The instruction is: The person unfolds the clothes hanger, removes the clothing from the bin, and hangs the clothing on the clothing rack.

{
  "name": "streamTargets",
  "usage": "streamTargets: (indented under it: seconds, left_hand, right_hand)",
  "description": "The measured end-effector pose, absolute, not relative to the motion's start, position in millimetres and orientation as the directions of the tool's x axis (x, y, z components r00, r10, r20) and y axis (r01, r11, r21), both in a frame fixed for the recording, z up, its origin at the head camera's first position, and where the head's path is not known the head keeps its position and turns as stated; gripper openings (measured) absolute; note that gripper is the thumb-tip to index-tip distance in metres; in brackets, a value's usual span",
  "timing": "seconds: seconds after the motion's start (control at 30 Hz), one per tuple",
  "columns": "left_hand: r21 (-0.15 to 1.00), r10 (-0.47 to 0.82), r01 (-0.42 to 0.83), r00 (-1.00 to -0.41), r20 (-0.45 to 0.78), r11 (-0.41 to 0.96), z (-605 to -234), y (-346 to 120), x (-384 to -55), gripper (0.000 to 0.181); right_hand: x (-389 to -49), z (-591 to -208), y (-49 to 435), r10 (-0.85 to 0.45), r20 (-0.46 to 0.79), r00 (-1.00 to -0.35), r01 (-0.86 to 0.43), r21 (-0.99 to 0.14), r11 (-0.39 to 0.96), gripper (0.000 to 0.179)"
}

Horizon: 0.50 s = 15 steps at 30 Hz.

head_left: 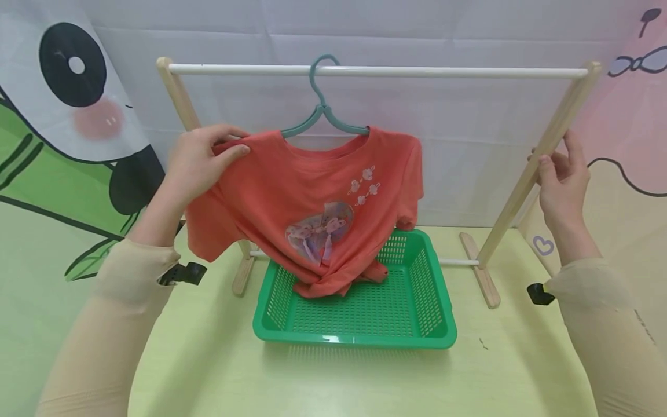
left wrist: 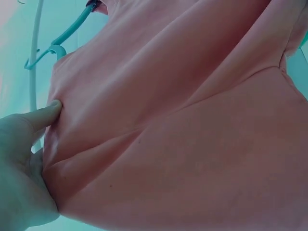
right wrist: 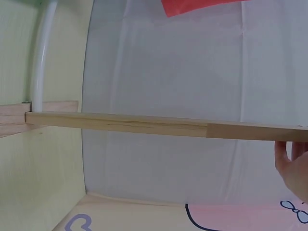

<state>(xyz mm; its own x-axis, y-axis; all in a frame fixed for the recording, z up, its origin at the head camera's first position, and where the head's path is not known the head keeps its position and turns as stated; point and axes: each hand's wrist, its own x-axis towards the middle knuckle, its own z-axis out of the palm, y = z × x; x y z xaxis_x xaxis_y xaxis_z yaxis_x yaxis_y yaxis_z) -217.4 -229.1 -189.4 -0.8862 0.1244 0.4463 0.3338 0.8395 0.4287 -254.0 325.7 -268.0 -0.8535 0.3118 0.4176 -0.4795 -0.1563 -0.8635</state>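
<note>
A coral-red T-shirt (head_left: 271, 179) hangs on a teal hanger (head_left: 315, 117), whose hook goes over the white top rod (head_left: 443, 72) of a small clothes rack. My left hand (head_left: 195, 162) pinches the shirt's left shoulder between thumb and fingers, stretching it outward. In the left wrist view, the thumb presses the cloth (left wrist: 159, 115) beside the hanger's arm. With my right hand (head_left: 567, 188) I hold the rack's right wooden post (head_left: 521, 185), thumb in front and fingers partly hidden behind. The shirt's bunched hem droops into a green basket (head_left: 354, 340).
The basket stands on a pale table (head_left: 354, 385) between the rack's wooden feet (head_left: 482, 272). A white lower rod (head_left: 455, 262) runs behind it. White cloth (head_left: 469, 150) forms the backdrop, with cartoon-printed panels (head_left: 78, 127) at both sides.
</note>
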Motion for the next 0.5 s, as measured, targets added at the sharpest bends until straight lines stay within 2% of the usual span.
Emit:
streamTargets:
  seconds: [0.17,0.3,0.4,0.5]
  left_hand:
    - [0.422,0.162,0.370,-0.877,0.453,0.828,-193,-228,-223,0.035]
    - [0.412,0.181,0.425,-0.840,0.511,0.806,-201,-231,-228,0.033]
    - [0.396,0.157,0.467,-0.780,0.606,0.791,-208,-229,-226,0.032]
    - [0.348,0.139,0.534,-0.674,0.725,0.771,-212,-222,-219,0.031]
  right_hand:
    - [-256,-269,328,0.314,0.415,-0.854,-0.479,-0.863,-0.164,0.053]
    - [-257,-270,329,0.318,0.416,-0.852,-0.480,-0.863,-0.157,0.053]
    - [-257,-270,329,0.318,0.412,-0.854,-0.475,-0.867,-0.153,0.054]
    - [-257,-271,328,0.320,0.407,-0.856,-0.469,-0.871,-0.146,0.054]
